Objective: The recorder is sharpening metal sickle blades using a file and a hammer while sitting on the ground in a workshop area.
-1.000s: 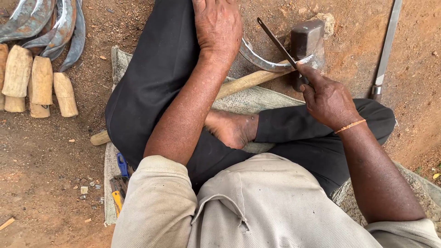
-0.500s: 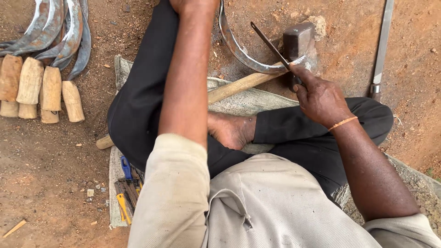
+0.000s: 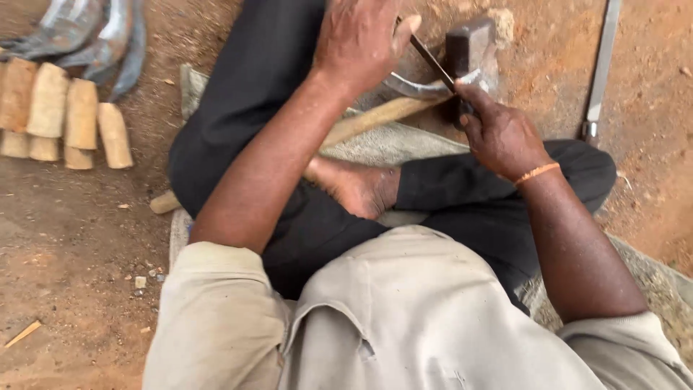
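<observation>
I sit cross-legged on the ground. My left hand (image 3: 359,40) is closed around a curved sickle blade (image 3: 419,87), of which only the lower part shows below the hand. My right hand (image 3: 498,133) grips a thin dark file (image 3: 432,61) and holds it slanted against the blade. The blade rests on a dark metal block (image 3: 469,47) with a wooden handle (image 3: 379,119) running under it toward my legs.
Several wooden handles (image 3: 65,115) lie in a row at the left, with finished curved blades (image 3: 94,36) above them. A long metal bar (image 3: 600,68) lies at the right. Sackcloth (image 3: 404,148) lies under my legs on red earth.
My left hand has drawn back toward me with the blade, so most of the curve is now hidden under it. The right hand still holds the file on the block.
</observation>
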